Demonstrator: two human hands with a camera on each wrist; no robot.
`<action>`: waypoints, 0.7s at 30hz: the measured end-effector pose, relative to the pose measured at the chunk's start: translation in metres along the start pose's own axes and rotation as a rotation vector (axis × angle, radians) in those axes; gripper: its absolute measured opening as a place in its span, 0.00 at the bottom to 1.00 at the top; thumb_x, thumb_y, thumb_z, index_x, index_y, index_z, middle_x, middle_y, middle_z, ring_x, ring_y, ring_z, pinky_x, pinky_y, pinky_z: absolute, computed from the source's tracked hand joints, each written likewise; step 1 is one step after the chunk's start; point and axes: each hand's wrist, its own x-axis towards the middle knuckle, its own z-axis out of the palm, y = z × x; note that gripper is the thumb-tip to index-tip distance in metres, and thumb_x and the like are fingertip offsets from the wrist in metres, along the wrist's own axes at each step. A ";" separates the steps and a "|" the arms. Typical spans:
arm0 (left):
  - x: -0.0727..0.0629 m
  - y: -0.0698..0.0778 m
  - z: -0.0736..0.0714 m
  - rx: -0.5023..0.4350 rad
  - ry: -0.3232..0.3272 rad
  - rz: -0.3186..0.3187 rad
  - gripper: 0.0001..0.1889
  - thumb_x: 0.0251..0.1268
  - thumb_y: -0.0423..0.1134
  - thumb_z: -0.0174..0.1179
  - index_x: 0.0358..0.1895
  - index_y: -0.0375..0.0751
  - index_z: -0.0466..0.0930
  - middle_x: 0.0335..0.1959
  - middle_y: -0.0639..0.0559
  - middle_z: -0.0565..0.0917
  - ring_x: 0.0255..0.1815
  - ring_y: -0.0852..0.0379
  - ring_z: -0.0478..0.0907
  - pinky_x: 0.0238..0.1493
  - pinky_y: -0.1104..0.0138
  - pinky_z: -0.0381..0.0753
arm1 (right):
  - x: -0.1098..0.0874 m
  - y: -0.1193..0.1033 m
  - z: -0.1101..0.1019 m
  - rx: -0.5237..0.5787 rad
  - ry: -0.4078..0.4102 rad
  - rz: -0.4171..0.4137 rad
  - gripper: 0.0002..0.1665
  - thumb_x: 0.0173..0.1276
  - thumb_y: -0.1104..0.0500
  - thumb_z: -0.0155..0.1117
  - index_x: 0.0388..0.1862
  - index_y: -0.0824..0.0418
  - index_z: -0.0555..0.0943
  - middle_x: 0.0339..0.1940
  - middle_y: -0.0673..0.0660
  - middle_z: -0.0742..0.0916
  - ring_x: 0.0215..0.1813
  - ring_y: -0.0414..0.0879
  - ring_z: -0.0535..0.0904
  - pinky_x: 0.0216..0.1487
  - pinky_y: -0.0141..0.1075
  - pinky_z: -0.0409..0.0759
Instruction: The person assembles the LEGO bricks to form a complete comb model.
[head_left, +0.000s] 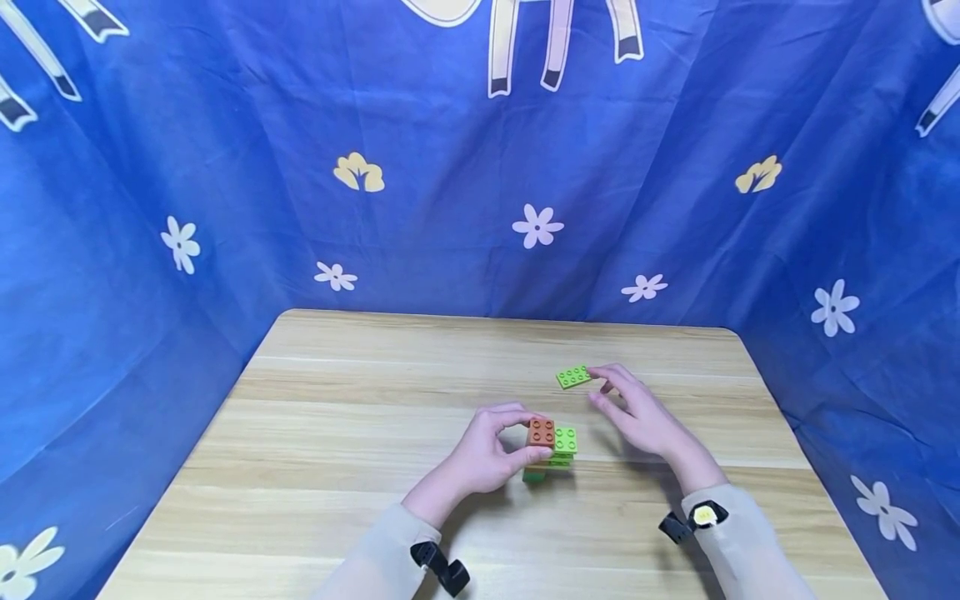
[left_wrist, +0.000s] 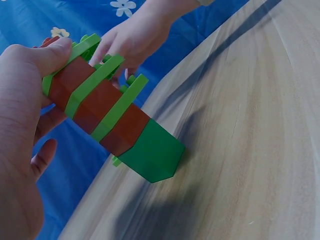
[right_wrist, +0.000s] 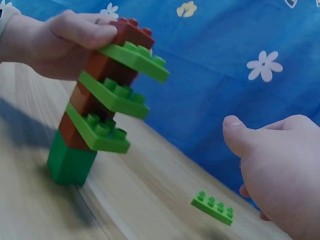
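A tower of toy building blocks [right_wrist: 75, 135] stands on the table, with a dark green block [left_wrist: 155, 152] at its foot. Above that, reddish-brown blocks alternate with thin light green plates [left_wrist: 120, 107] that jut out to the side. My left hand [head_left: 487, 450] pinches the tower near its top brown block [head_left: 542, 432] between thumb and fingers. Farther back lies a loose light green plate [head_left: 573, 377], studs up. Beside its right end is my right hand [head_left: 637, 417], fingers loosely bent and holding nothing; whether a fingertip touches the plate I cannot tell.
The wooden table [head_left: 337, 400] is pale and has rounded far corners. A blue cloth [head_left: 450, 208] with white flowers hangs behind it and along both sides. Each wrist wears a strap with a small black device [head_left: 442, 568].
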 end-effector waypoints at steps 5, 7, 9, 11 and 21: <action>0.000 0.002 0.000 -0.003 -0.004 -0.005 0.19 0.63 0.47 0.78 0.55 0.48 0.90 0.43 0.65 0.87 0.48 0.62 0.84 0.58 0.49 0.82 | 0.004 0.010 0.002 -0.030 0.011 0.032 0.30 0.82 0.50 0.62 0.75 0.64 0.74 0.69 0.60 0.80 0.62 0.58 0.79 0.63 0.62 0.76; 0.000 0.003 0.000 -0.001 -0.007 -0.007 0.19 0.63 0.46 0.78 0.55 0.47 0.90 0.43 0.65 0.87 0.48 0.62 0.84 0.59 0.52 0.82 | 0.006 0.015 0.003 -0.045 0.013 0.040 0.31 0.82 0.49 0.62 0.76 0.63 0.74 0.70 0.60 0.80 0.62 0.58 0.79 0.64 0.62 0.75; 0.000 0.003 0.000 0.003 -0.009 -0.011 0.19 0.63 0.46 0.78 0.56 0.47 0.90 0.43 0.65 0.87 0.48 0.62 0.84 0.60 0.56 0.81 | 0.008 0.021 0.005 -0.065 0.016 0.043 0.31 0.82 0.49 0.63 0.76 0.63 0.74 0.70 0.61 0.79 0.63 0.59 0.79 0.65 0.63 0.73; 0.000 0.003 0.000 0.006 -0.010 -0.011 0.19 0.63 0.46 0.78 0.56 0.47 0.90 0.43 0.66 0.87 0.48 0.62 0.84 0.60 0.59 0.81 | 0.011 0.027 0.007 -0.077 0.021 0.041 0.31 0.82 0.49 0.63 0.75 0.62 0.74 0.70 0.62 0.79 0.63 0.60 0.80 0.66 0.64 0.72; -0.001 0.001 0.001 -0.004 -0.002 -0.018 0.19 0.63 0.47 0.78 0.56 0.51 0.90 0.42 0.67 0.87 0.47 0.62 0.84 0.60 0.59 0.80 | 0.022 0.044 0.018 -0.096 -0.004 0.096 0.33 0.77 0.56 0.70 0.75 0.65 0.73 0.71 0.63 0.78 0.71 0.63 0.73 0.72 0.66 0.63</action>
